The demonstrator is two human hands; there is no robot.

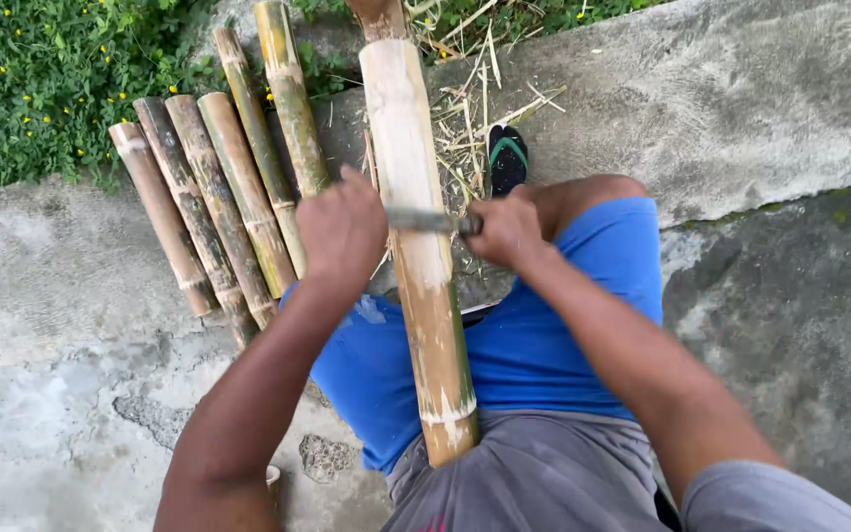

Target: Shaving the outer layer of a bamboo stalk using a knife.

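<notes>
**Both hands draw a blade across a bamboo pole**

A pale bamboo pole [416,246] runs up the centre of the frame, its near end tucked against the person's grey shirt [534,483] at the bottom and its far end passing out of the top edge. It lies between the knees, over blue shorts [544,345].

A dull metal blade [425,221] lies crosswise on the pole, just above the middle of the frame. The left hand [342,229] sits left of the pole, its grip clenched over the blade's left end, knuckles toward the camera. The right hand [506,232] sits right of the pole, its grip clenched around the blade's other end, which looks like a handle, though the fingers hide most of it. Both forearms reach in from the lower edge.

In the upper left of the frame a row of darker, weathered bamboo lengths [214,207] lies side by side on the concrete ground [760,99], touching one another, their far ends near a patch of green plants with small yellow flowers [41,79]. Pale bamboo shavings [475,108] lie scattered on the concrete right of the pole near the top. Just below them a foot in a black sandal with a green strap [507,158] rests on the ground
</notes>
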